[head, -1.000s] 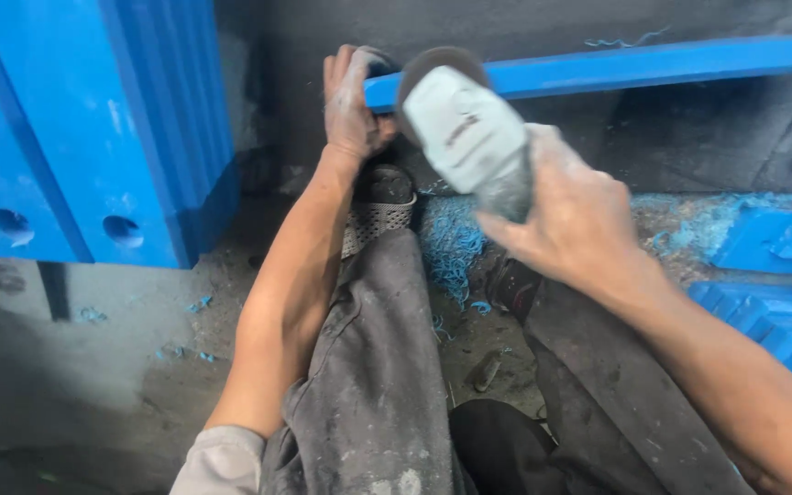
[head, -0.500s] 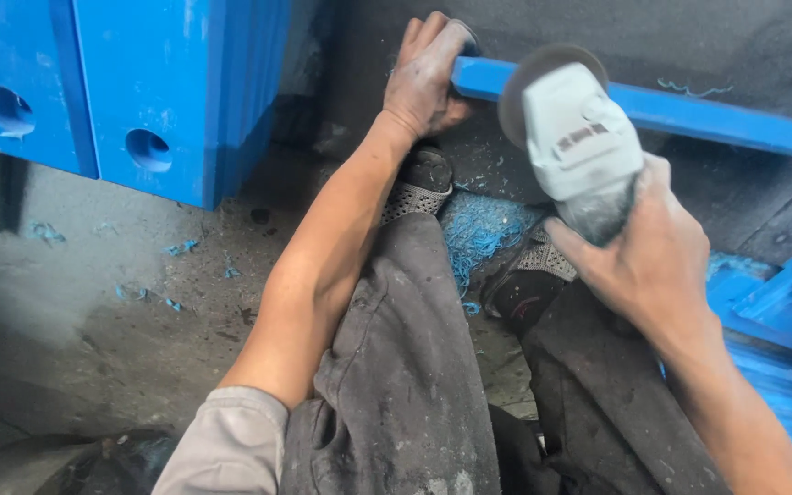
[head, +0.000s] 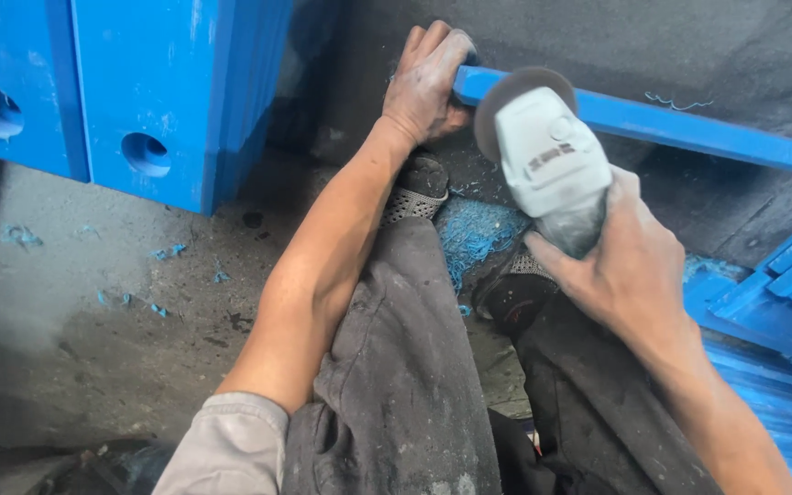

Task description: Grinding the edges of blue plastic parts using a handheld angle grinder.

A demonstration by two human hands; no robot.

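Head view is showing me my left hand (head: 425, 81) clamping the blue bar (head: 671, 126), right hand (head: 630, 266) gripping the grinder (head: 552, 165), blue panels (head: 153, 92) crowding left, shavings (head: 471, 234) underfoot.

A single head-worn view looks steeply down and slightly forward from close above the seated person's lap. Both forearms run up from the lower edge to the left hand (head: 425, 82) and right hand (head: 630, 261) in the upper middle. The grey concrete floor (head: 93, 367) fills the lower left, very near the lens.
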